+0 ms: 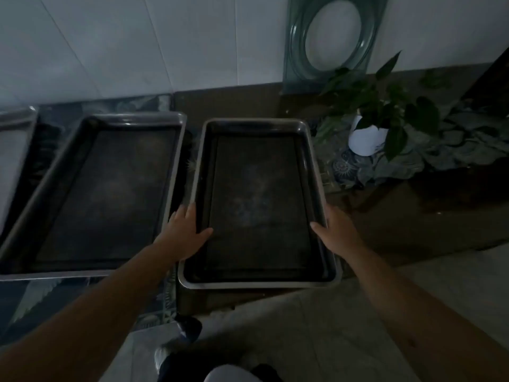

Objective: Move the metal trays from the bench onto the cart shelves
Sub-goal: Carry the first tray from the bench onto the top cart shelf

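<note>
A deep rectangular metal tray point(256, 125) lies lengthwise in front of me, its near end jutting past the bench's front edge. My left hand point(185, 232) grips its left rim, thumb inside the tray. My right hand point(336, 230) grips the right rim, thumb over the edge. A second, larger metal tray point(170, 166) rests on the bench to the left, almost touching the held one. A third tray's corner point(16, 125) shows at the far left. No cart is in view.
A potted plant in a white pot point(367, 139) stands on the bench right of the held tray. A glass panel with an oval opening point(333, 37) leans on the tiled wall behind. The pale floor and my shoe point(187, 330) are below.
</note>
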The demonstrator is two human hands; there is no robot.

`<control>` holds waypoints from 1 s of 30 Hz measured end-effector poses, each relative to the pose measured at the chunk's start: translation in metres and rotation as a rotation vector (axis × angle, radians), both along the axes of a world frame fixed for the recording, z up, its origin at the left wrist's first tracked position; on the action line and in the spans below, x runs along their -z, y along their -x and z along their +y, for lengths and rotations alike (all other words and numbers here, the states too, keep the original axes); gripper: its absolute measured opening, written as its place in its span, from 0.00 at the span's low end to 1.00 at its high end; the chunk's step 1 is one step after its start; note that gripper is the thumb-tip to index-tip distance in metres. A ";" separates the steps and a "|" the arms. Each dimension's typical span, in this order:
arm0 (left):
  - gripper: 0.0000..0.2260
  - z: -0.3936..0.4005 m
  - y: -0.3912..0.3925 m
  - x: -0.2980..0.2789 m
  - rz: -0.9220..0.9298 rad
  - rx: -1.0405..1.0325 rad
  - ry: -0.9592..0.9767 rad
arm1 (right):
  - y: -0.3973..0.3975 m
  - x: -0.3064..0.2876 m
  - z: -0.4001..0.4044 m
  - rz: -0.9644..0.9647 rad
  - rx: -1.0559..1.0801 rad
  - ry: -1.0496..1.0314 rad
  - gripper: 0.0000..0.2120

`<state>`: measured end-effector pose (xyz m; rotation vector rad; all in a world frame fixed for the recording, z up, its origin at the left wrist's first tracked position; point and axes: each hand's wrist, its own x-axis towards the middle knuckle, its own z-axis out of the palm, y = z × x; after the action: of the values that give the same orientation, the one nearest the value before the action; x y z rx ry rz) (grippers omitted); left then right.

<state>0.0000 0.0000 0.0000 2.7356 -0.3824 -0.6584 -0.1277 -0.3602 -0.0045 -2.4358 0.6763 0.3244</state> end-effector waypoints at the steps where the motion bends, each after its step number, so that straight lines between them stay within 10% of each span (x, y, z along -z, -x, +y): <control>1: 0.43 0.001 0.001 0.005 0.020 -0.013 -0.014 | 0.001 0.007 -0.002 -0.013 0.064 -0.059 0.33; 21: 0.15 -0.005 -0.030 0.051 0.115 -0.563 0.375 | 0.002 0.054 -0.014 -0.164 0.703 -0.471 0.14; 30: 0.12 0.025 0.009 0.014 0.033 -0.747 0.681 | 0.036 0.005 0.014 -0.207 0.626 -0.470 0.10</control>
<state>-0.0090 0.0246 -0.0136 1.9800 0.3632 -0.2829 -0.1641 -0.3464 -0.0098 -1.6837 1.0793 -0.0262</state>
